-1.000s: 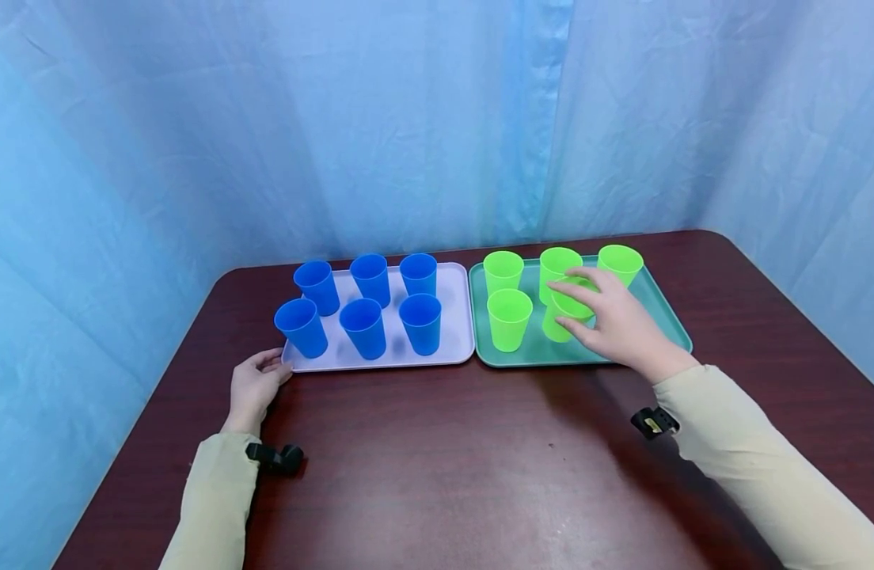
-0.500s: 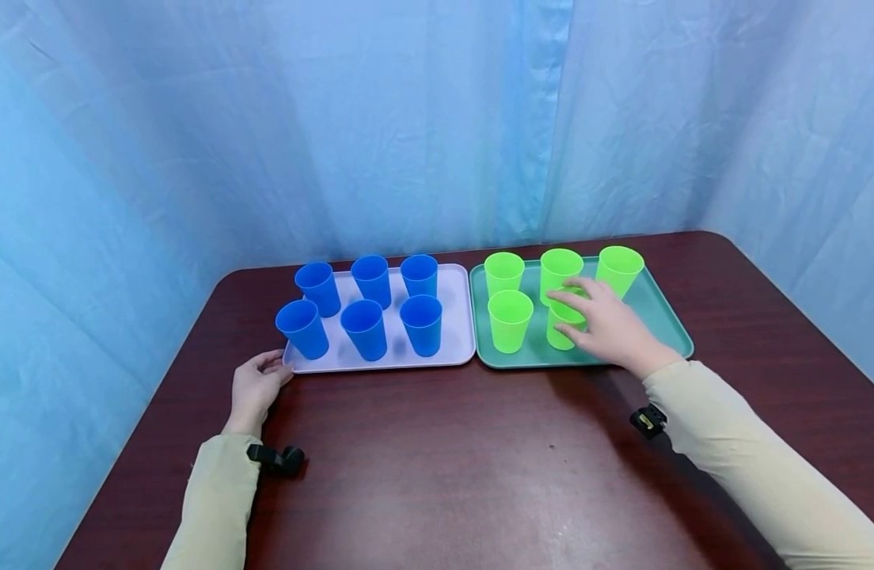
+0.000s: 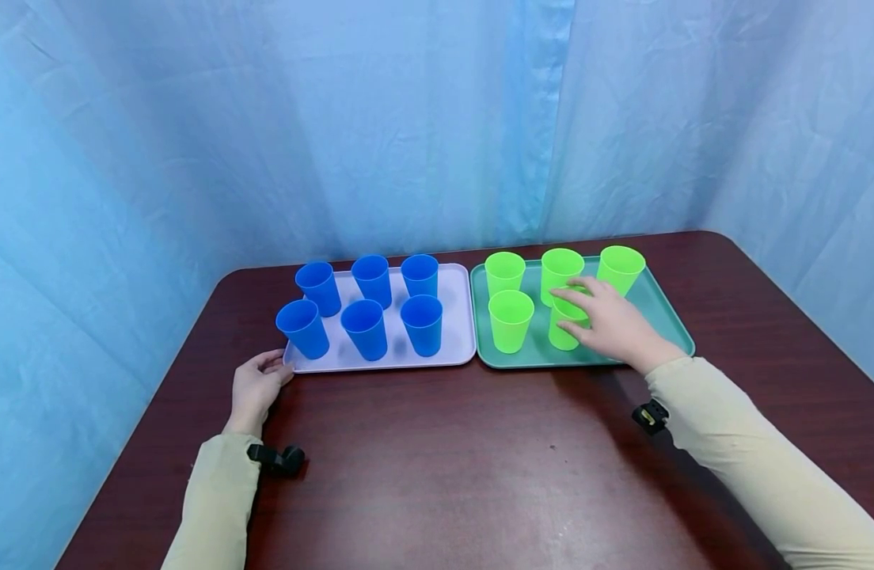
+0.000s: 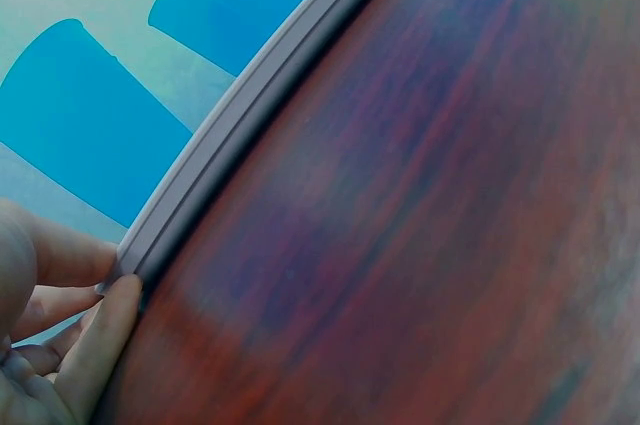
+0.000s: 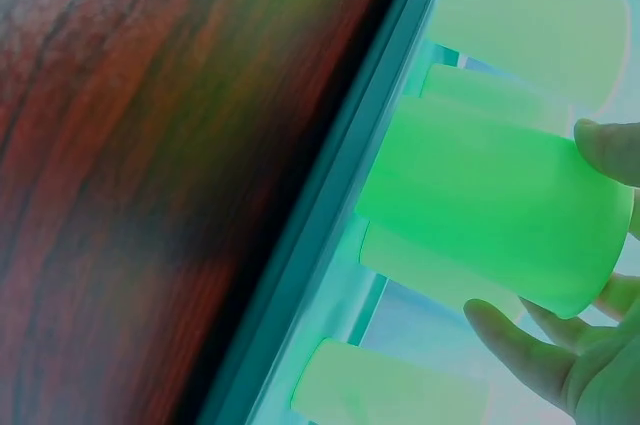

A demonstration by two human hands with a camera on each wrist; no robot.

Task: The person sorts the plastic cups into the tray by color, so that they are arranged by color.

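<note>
My right hand grips a lime green cup near its rim; the cup stands in the front row of a teal tray. In the right wrist view a thumb and fingers wrap that cup. Other green cups stand around it. My left hand lies on the table and pinches the near left corner of a lavender tray. Its fingertips bracket the rim. Several blue cups stand on that tray.
Both trays sit side by side at the back of a dark red wooden table. A blue curtain hangs right behind them. Bare table surface stretches from the trays to me.
My right hand has lowered the green cup, tilted and raised a second ago, so that it stands upright on the teal tray. The left hand has not moved.
</note>
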